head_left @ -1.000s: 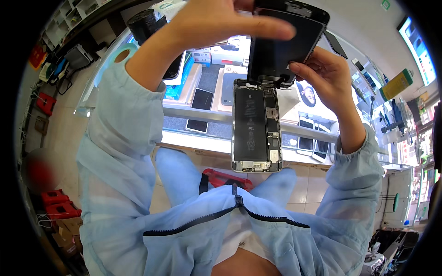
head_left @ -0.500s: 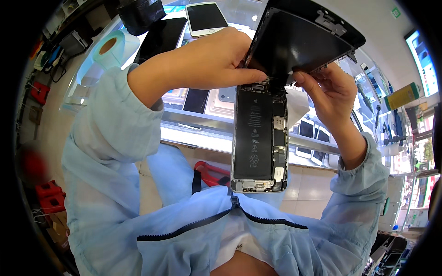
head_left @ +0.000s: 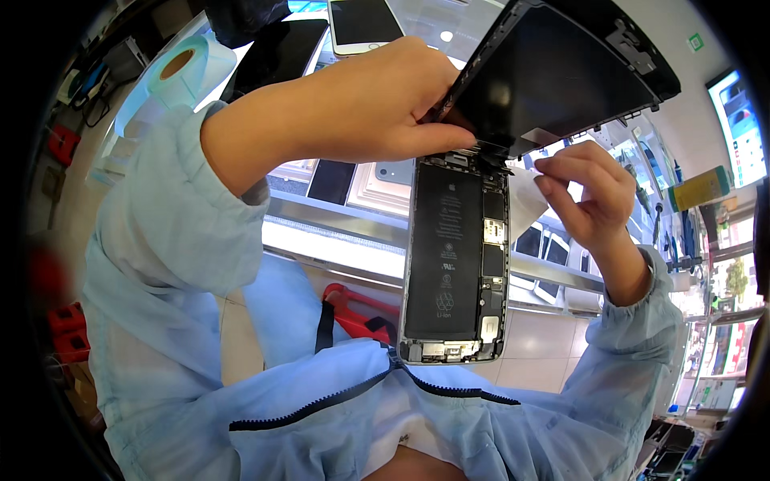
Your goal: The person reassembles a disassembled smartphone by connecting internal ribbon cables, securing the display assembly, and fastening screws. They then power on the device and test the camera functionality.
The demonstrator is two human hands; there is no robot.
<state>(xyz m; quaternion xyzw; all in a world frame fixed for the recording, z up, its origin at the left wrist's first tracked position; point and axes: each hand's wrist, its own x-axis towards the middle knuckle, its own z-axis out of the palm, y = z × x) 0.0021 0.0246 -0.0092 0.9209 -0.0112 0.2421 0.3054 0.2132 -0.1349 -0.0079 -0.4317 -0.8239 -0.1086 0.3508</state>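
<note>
An opened smartphone (head_left: 495,282) hangs upright over my lap, its long black battery (head_left: 443,248) and circuit parts uncovered. The black screen assembly (head_left: 553,76) is tilted up and away from the body's top end, where thin flex cables meet it. My left hand (head_left: 393,100) grips the phone at this joint, thumb on the top edge of the body, its other fingers hidden behind the screen. Just right of the cables is my right hand (head_left: 597,192), fingers curled, thumb and index tips slightly apart with nothing visible between them.
Behind is a lit glass counter (head_left: 337,216) with phones inside. On it lie a white phone (head_left: 365,24), a dark phone (head_left: 277,56) and a label roll (head_left: 175,68). A yellow-green cylinder (head_left: 699,189) and tools stand right. A red object (head_left: 361,309) is below.
My right hand has let go of the screen's lower edge and drawn slightly right. The phone has come lower, and its screen has shifted right, still in my left hand.
</note>
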